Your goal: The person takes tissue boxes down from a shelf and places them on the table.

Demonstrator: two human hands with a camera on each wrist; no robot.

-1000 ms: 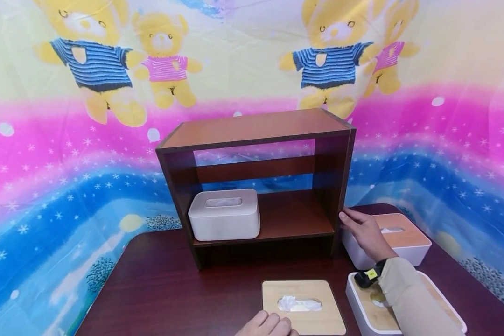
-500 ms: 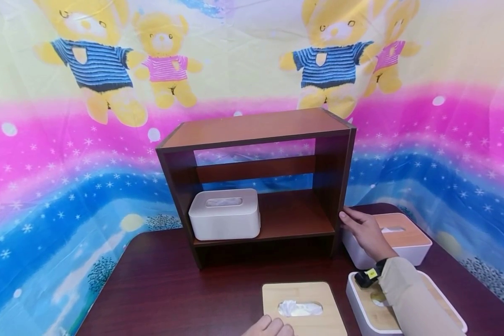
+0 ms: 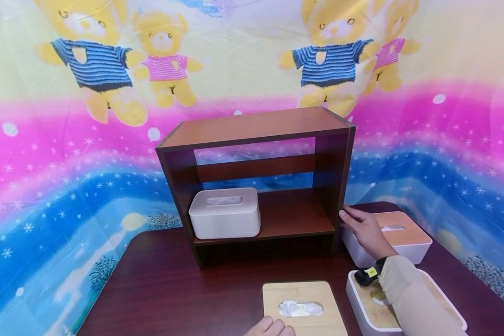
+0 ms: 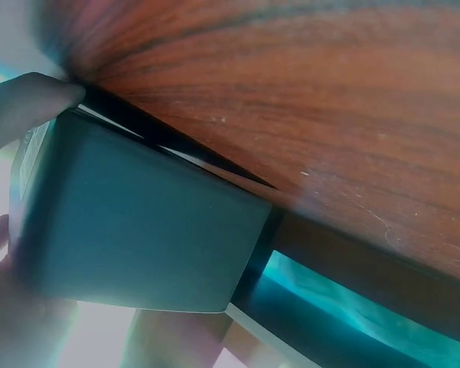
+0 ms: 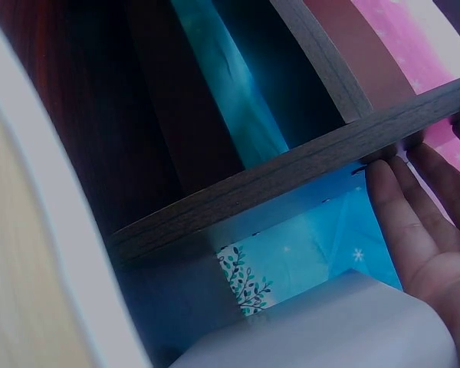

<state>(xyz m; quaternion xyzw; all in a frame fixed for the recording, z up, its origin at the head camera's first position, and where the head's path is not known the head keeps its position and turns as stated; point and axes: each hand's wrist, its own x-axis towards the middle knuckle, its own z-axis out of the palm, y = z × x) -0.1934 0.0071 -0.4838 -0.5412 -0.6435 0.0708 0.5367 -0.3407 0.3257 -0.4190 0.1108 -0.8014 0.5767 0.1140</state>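
Note:
A tissue box [image 3: 306, 323] with a light wood lid and a dark body stands at the front of the table, white tissue showing in its slot. My left hand [image 3: 272, 327] grips its front left corner, with curled fingers over the lid. In the left wrist view the thumb [image 4: 38, 100] lies at the box's edge by the tabletop, beside the dark side wall. My right hand [image 3: 363, 229] rests its nearly straight fingertips against the outer right side of a brown wooden shelf [image 3: 260, 128]. The right wrist view shows those fingers [image 5: 391, 207] at the side panel.
A white tissue box [image 3: 224, 224] sits at the left inside the shelf. Two white boxes with wood lids, a rear one [image 3: 403, 233] and a front one [image 3: 369, 312], stand right of the shelf, under the right forearm. A printed bear curtain [image 3: 243, 56] hangs behind.
My left hand has shifted slightly right and toward the front edge of the view. The right hand stays at the shelf's side; the boxes look unmoved.

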